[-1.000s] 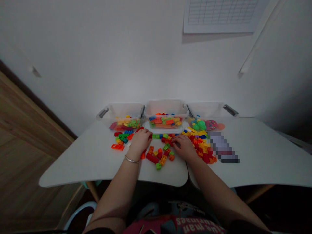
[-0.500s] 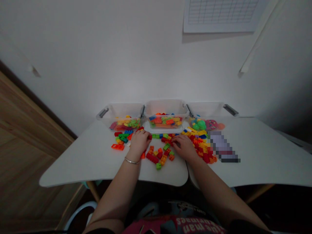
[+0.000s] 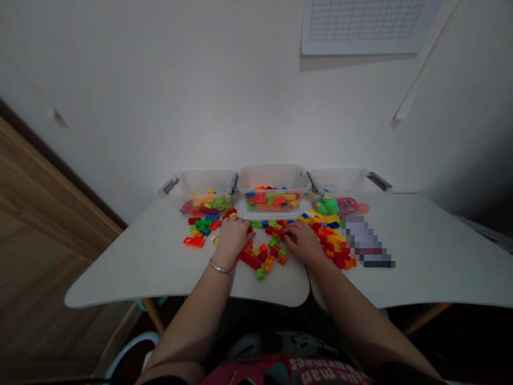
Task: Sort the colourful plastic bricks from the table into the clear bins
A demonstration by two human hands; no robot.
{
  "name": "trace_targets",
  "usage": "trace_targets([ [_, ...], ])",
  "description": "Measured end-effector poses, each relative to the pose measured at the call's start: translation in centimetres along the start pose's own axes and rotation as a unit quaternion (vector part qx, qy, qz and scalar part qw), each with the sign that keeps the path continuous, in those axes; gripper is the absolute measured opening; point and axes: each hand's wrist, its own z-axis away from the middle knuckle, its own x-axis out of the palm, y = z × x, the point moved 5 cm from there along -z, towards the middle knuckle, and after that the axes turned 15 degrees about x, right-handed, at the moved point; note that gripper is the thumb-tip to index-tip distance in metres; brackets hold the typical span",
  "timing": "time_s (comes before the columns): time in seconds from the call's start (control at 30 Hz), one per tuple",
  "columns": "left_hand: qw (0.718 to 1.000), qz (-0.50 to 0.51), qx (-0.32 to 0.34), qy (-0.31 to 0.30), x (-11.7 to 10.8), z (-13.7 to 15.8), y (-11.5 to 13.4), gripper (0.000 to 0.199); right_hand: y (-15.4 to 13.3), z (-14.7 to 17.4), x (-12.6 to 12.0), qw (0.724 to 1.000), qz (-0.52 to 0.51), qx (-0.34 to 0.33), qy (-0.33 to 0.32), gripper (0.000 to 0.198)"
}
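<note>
My left hand (image 3: 233, 236), with a bangle at the wrist, is closed with its thumb and fingers round a small red brick (image 3: 250, 230), mostly hidden by the fingers. Loose toy bricks lie around it, with a long red brick (image 3: 250, 260) just to its right. My right hand (image 3: 302, 241) rests at the edge of the mixed brick pile, its fingers curled beside some dark red bricks (image 3: 274, 232). Whether those fingertips hold anything is hidden. A green brick (image 3: 274, 241) and a yellow-orange brick (image 3: 269, 263) lie between the hands.
Three clear bins stand along the wall: the left bin (image 3: 206, 182) and middle bin (image 3: 272, 174) contain bricks, the right bin (image 3: 340, 179) toys. A heap of yellow and red bricks (image 3: 339, 248) lies right of my right hand, beside a pixelated flat object (image 3: 366, 240).
My left hand has moved slightly right and toward me with the red brick, nearer the loose bricks in the middle. My right hand has hardly moved.
</note>
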Motion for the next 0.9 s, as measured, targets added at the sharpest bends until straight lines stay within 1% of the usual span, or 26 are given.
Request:
trace_targets([
  [0.13, 1.000, 0.025, -0.007, 0.010, 0.3, 0.0, -0.2, 0.015, 0.0, 0.0, 0.0, 1.000, -0.005, -0.002, 0.003, 0.014],
  [0.23, 0.997, 0.064, -0.019, 0.035, 0.3, 0.1, -0.9, 0.013, 0.0, 0.0, 0.0, 1.000, -0.003, -0.004, 0.004, 0.014],
  [0.27, 0.995, 0.083, -0.014, 0.055, 0.1, 0.2, -1.1, 0.012, 0.0, 0.0, 0.0, 1.000, -0.002, -0.004, 0.004, 0.014],
  [0.33, 0.985, 0.131, 0.016, 0.115, -0.6, 0.2, -1.3, 0.012, -0.1, 0.1, -0.1, 1.000, -0.001, -0.003, 0.004, 0.014],
  [0.4, 0.963, 0.185, 0.055, 0.187, -1.6, 0.2, -1.2, 0.014, -0.1, 0.1, -0.1, 1.000, -0.002, -0.002, 0.002, 0.014],
  [0.47, 0.934, 0.233, 0.062, 0.262, -2.6, 0.2, -1.0, 0.013, -0.1, 0.0, -0.1, 1.000, 0.000, 0.001, 0.001, 0.014],
  [0.53, 0.896, 0.278, 0.021, 0.345, -3.5, 0.1, -1.0, 0.013, 0.0, 0.0, -0.1, 1.000, 0.003, 0.004, -0.002, 0.014],
  [0.6, 0.852, 0.310, -0.050, 0.419, -4.1, -0.1, -1.3, 0.016, -0.1, 0.0, -0.1, 1.000, 0.004, 0.005, -0.006, 0.014],
  [0.67, 0.818, 0.315, -0.112, 0.467, -4.8, -0.7, -1.6, 0.018, -0.1, 0.0, -0.1, 1.000, 0.004, 0.004, -0.008, 0.014],
  [0.7, 0.810, 0.306, -0.132, 0.483, -5.1, -1.1, -1.8, 0.018, -0.1, 0.0, -0.2, 1.000, 0.003, 0.004, -0.008, 0.014],
  [0.8, 0.808, 0.268, -0.154, 0.501, -6.4, -2.7, -2.9, 0.018, -0.2, 0.1, -0.3, 1.000, 0.002, 0.006, -0.007, 0.014],
  [0.87, 0.821, 0.241, -0.164, 0.491, -7.1, -3.8, -3.9, 0.018, -0.2, 0.1, -0.3, 1.000, 0.004, 0.008, -0.007, 0.014],
  [0.9, 0.832, 0.222, -0.170, 0.478, -7.4, -4.4, -4.3, 0.018, -0.3, 0.1, -0.3, 1.000, 0.005, 0.009, -0.008, 0.014],
])
